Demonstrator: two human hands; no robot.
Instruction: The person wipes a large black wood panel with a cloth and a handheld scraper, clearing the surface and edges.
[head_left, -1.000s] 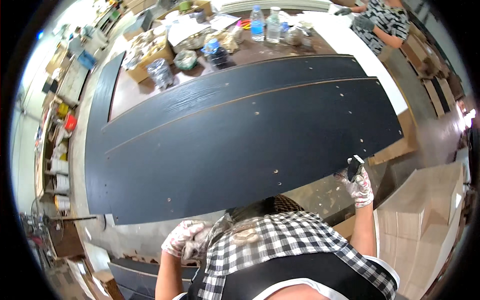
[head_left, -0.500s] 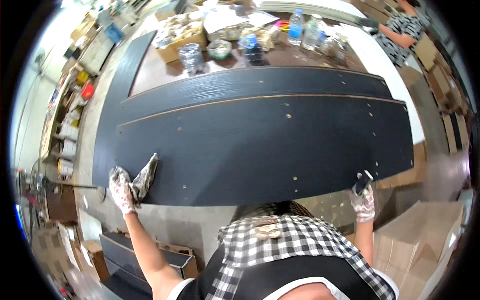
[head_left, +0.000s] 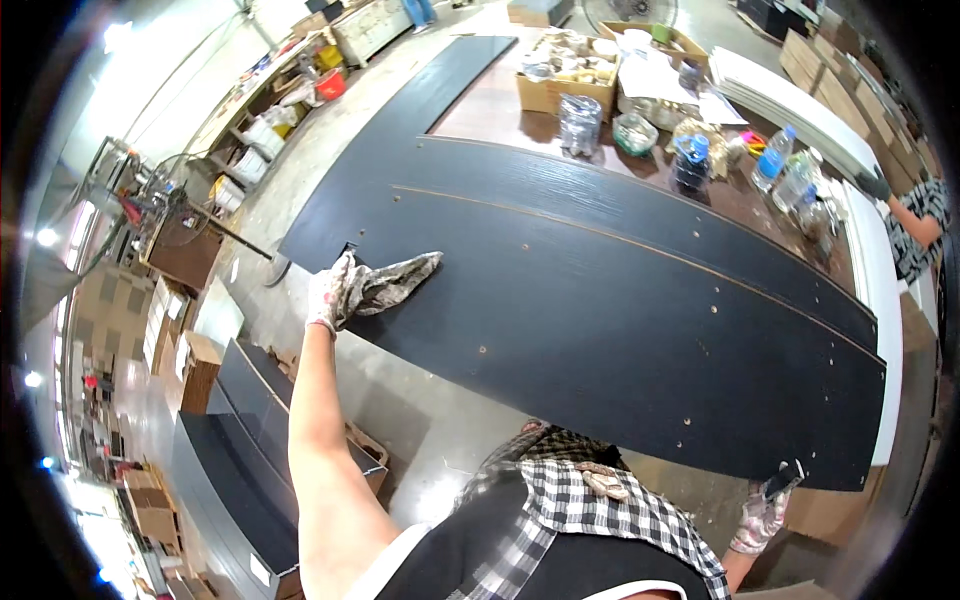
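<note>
A long black board (head_left: 600,320) with small holes along it lies in front of me. A second black board (head_left: 570,185) lies against its far side. At the near left end, my left hand (head_left: 328,294), in a spotted white glove, is closed on a stained grey rag (head_left: 398,283), which trails over the board's surface. My right hand (head_left: 760,522), gloved alike, is at the near edge by the right end. Its fingers are closed round a small black object with a pale edge (head_left: 783,480), whose kind I cannot make out.
Behind the boards, the brown tabletop (head_left: 490,112) bears a carton of small parts (head_left: 568,92), a blue-capped dark bottle (head_left: 691,165) and clear bottles (head_left: 773,160). White panels (head_left: 868,245) run along the right, where another person's sleeve (head_left: 922,228) shows. Dark panels (head_left: 235,480) stand low at left.
The view has swung left and tilted, so the boards now slant down to the right. The rag has swung round, its free end now pointing right. Both hands stay by the board's ends.
</note>
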